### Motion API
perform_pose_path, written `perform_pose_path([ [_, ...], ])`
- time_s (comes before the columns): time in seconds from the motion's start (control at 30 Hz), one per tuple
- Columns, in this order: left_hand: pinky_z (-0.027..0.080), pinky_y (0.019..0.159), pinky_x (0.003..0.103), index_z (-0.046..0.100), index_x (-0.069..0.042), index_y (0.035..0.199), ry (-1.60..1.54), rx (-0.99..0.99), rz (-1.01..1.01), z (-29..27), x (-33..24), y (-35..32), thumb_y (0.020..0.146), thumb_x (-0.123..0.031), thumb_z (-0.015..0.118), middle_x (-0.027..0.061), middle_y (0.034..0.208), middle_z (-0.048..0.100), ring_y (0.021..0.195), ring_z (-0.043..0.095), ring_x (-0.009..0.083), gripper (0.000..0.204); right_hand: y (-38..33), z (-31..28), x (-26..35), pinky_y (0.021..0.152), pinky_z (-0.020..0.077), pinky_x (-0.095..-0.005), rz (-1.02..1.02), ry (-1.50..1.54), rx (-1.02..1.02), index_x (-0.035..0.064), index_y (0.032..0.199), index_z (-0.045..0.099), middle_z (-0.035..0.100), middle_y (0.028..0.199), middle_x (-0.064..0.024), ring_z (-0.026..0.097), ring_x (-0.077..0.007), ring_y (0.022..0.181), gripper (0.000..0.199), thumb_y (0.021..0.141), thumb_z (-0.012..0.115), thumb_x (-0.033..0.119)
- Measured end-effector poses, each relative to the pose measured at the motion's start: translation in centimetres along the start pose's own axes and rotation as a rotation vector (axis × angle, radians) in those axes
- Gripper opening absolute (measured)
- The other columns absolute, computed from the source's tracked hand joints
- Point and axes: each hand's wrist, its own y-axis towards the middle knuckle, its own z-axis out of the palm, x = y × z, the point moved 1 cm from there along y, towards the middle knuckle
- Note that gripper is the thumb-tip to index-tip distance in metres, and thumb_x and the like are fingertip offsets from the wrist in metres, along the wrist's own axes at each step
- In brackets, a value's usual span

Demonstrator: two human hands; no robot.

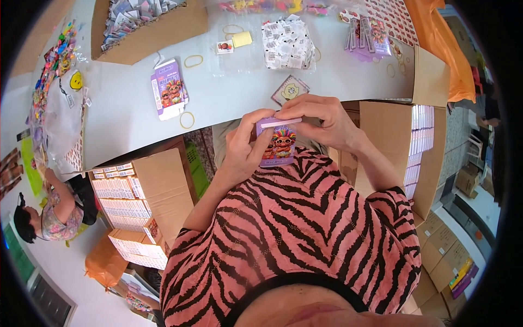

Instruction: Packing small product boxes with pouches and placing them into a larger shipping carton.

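Close to my body, just off the table's near edge, I hold a small purple carton (279, 146) printed with cartoon figures. My left hand (245, 143) grips its left side, with the thumb lying across the front. At the top, the fingers of my right hand (321, 121) pinch the carton's flap (281, 123). Whether anything is inside the carton cannot be seen. A square card with a yellow cartoon (291, 89) lies on the table right beyond my hands. To the left rests a flattened purple carton (169, 90) of the same print, its white flap showing.
Yellow rubber bands (187, 120) lie about the table (125, 109). A pile of white printed packets (287, 44), a cardboard box of packets (158, 46) and colourful trinkets (49, 82) sit farther off. Open boxes of packed cartons (122, 204) flank me. Another person (57, 215) works at the left.
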Motion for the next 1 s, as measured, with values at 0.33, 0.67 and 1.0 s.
perform_pose_path([
  [0.33, 0.050, 0.062, 0.026, 0.053, 0.000, 0.109, -0.094, -0.030, 0.025, 0.1, -0.6, 0.6, 0.088, -0.007, 0.059, 0.0115, 0.080, 0.064, 0.072, 0.063, 0.0139, 0.023, 0.7, -0.4, 1.0, 0.067, 0.0489, -0.0232, 0.242, 0.162, 0.031, 0.0017, 0.098, 0.067, 0.068, 0.088, -0.0051, 0.060, -0.0069, 0.076, 0.015, 0.085, 0.065, 0.007],
  [0.67, 0.046, 0.057, 0.020, 0.061, 0.003, 0.094, -0.255, 0.127, -0.187, -2.0, -2.0, 2.5, 0.089, -0.011, 0.059, 0.0046, 0.075, 0.064, 0.067, 0.056, 0.0041, 0.015, 1.0, -0.4, 2.6, 0.057, 0.0431, -0.0202, 0.256, 0.103, 0.015, 0.0021, 0.093, 0.067, 0.065, 0.077, -0.0013, 0.054, -0.0028, 0.067, 0.012, 0.082, 0.068, 0.009],
  [1.0, 0.049, 0.065, 0.021, 0.057, 0.001, 0.093, -0.289, 0.228, -0.265, -2.6, -2.0, 3.3, 0.087, -0.007, 0.061, 0.0067, 0.086, 0.066, 0.075, 0.059, 0.0066, 0.010, 0.8, -0.5, 2.2, 0.057, 0.0423, -0.0197, 0.368, 0.099, 0.047, 0.0023, 0.092, 0.068, 0.064, 0.078, -0.0014, 0.053, -0.0031, 0.067, 0.011, 0.082, 0.067, 0.007],
])
